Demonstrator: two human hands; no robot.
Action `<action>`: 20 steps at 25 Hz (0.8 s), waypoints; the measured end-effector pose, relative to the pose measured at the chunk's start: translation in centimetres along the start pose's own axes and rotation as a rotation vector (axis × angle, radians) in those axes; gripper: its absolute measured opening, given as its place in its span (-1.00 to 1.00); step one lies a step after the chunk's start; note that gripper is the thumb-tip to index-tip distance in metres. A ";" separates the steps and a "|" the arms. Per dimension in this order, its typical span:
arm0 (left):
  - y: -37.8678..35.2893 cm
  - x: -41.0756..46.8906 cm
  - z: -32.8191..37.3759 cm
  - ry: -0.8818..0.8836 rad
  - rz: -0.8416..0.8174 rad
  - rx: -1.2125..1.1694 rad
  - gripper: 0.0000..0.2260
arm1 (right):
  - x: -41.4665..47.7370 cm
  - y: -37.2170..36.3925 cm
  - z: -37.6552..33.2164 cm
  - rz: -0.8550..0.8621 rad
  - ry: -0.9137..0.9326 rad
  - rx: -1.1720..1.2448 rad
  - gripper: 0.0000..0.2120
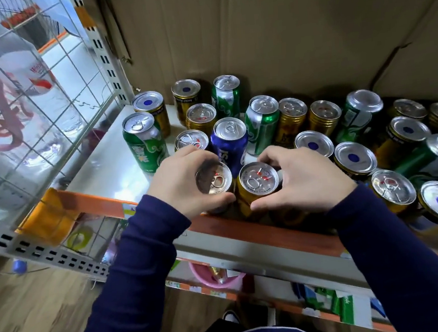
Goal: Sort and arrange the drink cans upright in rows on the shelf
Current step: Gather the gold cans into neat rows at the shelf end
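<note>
My left hand grips an upright gold can at the shelf's front edge, fingers curled round its rim. My right hand grips a second gold can right beside it, thumb in front and fingers behind. The two cans stand almost touching. Behind them a blue can stands upright. Green cans and several gold cans stand scattered over the white shelf. At the right a green can lies tilted among several gold ones.
A cardboard sheet backs the shelf. A wire grid panel closes the left side, with a large water bottle behind it. The shelf's orange front rail runs under my wrists. Lower shelves hold packets and a pink bowl.
</note>
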State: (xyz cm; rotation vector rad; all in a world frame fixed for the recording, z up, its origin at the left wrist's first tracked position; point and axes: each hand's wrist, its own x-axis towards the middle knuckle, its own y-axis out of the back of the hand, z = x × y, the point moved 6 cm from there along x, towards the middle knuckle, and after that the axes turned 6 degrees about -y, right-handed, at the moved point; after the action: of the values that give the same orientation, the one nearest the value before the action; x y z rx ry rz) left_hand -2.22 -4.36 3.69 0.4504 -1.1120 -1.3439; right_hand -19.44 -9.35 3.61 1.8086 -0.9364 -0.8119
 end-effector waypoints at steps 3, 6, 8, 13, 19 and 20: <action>-0.7 0.3 -0.8 0.028 -0.083 -0.063 -0.25 | 0.2 -0.6 -0.1 -0.127 0.013 0.016 -0.28; 1.2 0.5 -1.6 0.066 0.037 -0.172 -0.40 | 0.8 1.6 0.3 -0.192 -0.002 0.194 -0.42; 3.5 0.4 -2.9 0.098 0.232 -0.133 -0.58 | 2.1 4.5 1.0 0.035 0.029 0.278 -0.57; 6.1 0.0 -7.7 0.340 0.465 0.181 -0.56 | 7.7 6.5 2.1 0.253 -0.061 -0.013 -0.35; 3.8 0.7 -10.1 0.508 0.437 0.058 -0.38 | 10.3 3.8 3.4 0.205 -0.161 -0.137 -0.26; 4.0 0.9 -9.7 0.497 0.464 0.085 -0.42 | 9.9 4.1 3.6 0.241 -0.158 -0.073 -0.28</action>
State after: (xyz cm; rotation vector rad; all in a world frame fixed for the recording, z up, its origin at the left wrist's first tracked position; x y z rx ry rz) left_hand 7.85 -7.35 2.87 0.5159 -0.7925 -0.7247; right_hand -18.61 -20.54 4.75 1.5490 -1.1860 -0.8326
